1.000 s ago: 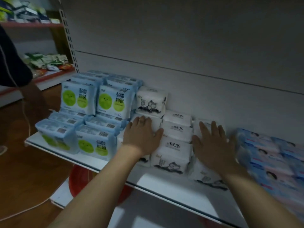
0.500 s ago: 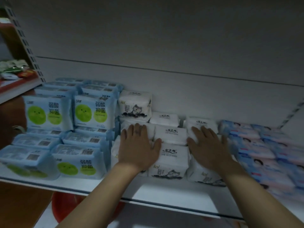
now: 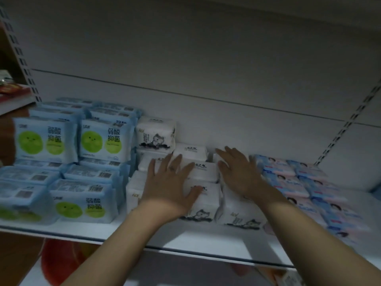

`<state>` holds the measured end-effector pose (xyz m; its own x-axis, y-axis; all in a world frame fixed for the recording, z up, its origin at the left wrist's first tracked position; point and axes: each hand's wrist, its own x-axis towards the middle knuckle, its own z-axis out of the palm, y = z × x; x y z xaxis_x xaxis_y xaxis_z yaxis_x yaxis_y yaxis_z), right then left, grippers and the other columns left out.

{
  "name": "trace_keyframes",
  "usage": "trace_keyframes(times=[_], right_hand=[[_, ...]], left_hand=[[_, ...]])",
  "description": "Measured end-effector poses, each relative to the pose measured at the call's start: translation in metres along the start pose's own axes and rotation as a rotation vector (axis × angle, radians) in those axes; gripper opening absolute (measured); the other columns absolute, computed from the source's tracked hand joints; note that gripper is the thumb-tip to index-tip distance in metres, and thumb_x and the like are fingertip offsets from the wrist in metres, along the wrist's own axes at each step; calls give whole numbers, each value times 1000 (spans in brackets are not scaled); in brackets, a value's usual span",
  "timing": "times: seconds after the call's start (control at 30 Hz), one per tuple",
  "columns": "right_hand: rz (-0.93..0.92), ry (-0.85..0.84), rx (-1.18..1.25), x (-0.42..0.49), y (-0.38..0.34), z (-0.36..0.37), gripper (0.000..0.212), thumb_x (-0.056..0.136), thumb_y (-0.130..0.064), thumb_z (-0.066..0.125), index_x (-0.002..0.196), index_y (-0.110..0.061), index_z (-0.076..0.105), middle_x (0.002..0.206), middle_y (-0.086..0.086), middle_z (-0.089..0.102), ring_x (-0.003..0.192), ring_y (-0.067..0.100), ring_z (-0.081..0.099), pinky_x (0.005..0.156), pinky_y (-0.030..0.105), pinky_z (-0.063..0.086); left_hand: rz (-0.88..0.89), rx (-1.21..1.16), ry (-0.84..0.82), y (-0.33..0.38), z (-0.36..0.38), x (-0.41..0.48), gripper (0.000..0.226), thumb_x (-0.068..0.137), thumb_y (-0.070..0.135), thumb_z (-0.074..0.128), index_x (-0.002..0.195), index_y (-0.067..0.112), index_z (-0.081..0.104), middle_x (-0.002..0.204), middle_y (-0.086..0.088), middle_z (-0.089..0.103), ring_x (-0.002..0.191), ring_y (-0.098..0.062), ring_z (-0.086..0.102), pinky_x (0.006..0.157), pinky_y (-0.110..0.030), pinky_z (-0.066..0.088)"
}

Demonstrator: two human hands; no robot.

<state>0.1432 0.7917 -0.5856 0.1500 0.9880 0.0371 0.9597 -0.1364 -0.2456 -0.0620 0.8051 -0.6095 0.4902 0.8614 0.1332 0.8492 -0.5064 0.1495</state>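
Observation:
White tissue packs with a cat drawing (image 3: 206, 178) sit in rows in the middle of a white shelf (image 3: 185, 238). My left hand (image 3: 169, 184) lies flat with spread fingers on the top of the left and middle packs. My right hand (image 3: 239, 172) rests with straight fingers on the right row of these packs. One more white pack (image 3: 155, 133) sits higher at the back left of the group. Neither hand holds anything.
Blue packs with green circles (image 3: 68, 153) are stacked at the left. Pink and blue packs (image 3: 305, 186) lie at the right. A grey back panel (image 3: 206, 69) rises behind. A red object (image 3: 59, 263) shows under the shelf. Another shelf with goods (image 3: 12, 93) is at far left.
The view has shifted right and closer to the shelf. Both hands stay flat on the white packs; the left hand's fingers have spread wider and the right hand reaches a little further back.

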Motion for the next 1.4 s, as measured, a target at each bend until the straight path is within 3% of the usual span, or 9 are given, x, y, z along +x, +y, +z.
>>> trace_keyframes(times=[0.1,0.27,0.57,0.67,0.77,0.93,1.13,1.27,1.4], right_hand=[[-126,-92,-86,25,-23,4,49,105,-35,23,153,-31,14,162,-3,0,149,14,-1,118,48,-9],[-220,-235,-225,62,-58,21,52,104,-39,19,154,-29,7,162,-3,-2,149,16,0,117,52,-10],[-90,-303,-336,64,-41,1,52,102,-46,23,151,-28,26,158,-1,23,143,20,26,118,48,1],[-92,-81,-211,66,-53,-11,53,99,-45,37,148,-23,32,151,6,36,135,24,38,114,42,22],[-233,155,-16,74,-85,-22,63,91,-46,55,145,-22,35,140,9,43,127,29,44,104,38,36],[-353,30,-155,99,-130,-8,82,82,-54,65,149,-34,24,146,11,32,131,29,33,104,40,31],[-349,213,-85,103,-120,-4,51,84,-23,68,131,-24,48,121,9,47,113,26,40,77,32,38],[-313,264,-101,89,-91,-36,45,80,-18,71,122,-17,55,118,11,50,111,27,41,76,33,38],[-205,319,-117,64,-49,-60,45,79,-17,73,121,-17,56,118,11,52,110,29,43,76,31,36]], left_hand=[[-6,30,-107,-2,2,-4,74,88,76,16,152,44,0,163,8,-8,149,-18,-15,116,-55,-13],[-109,9,-161,-15,-1,4,84,86,77,11,154,32,-8,163,-1,-12,149,-20,-15,119,-52,-9],[-114,3,-156,-26,-4,7,79,88,75,13,155,31,6,164,-1,0,150,-22,-3,120,-49,-1],[-115,-42,-130,-30,-8,7,79,89,75,17,154,31,12,164,1,4,150,-21,1,121,-47,1],[-123,-59,-105,-37,-12,6,78,89,74,22,153,30,17,163,1,7,149,-21,3,121,-44,2],[-134,-65,-87,-44,-11,1,74,94,67,25,153,24,18,162,-1,13,148,-21,8,120,-40,8],[-109,-74,-145,-48,-14,3,73,95,66,23,154,24,16,163,-2,11,149,-22,7,120,-39,6],[-107,-91,-76,-51,-17,7,65,96,62,29,148,22,31,156,-4,29,143,-23,24,115,-39,20],[-113,-94,7,-51,-18,20,60,96,56,37,144,19,36,154,-7,31,141,-25,27,113,-39,26]])
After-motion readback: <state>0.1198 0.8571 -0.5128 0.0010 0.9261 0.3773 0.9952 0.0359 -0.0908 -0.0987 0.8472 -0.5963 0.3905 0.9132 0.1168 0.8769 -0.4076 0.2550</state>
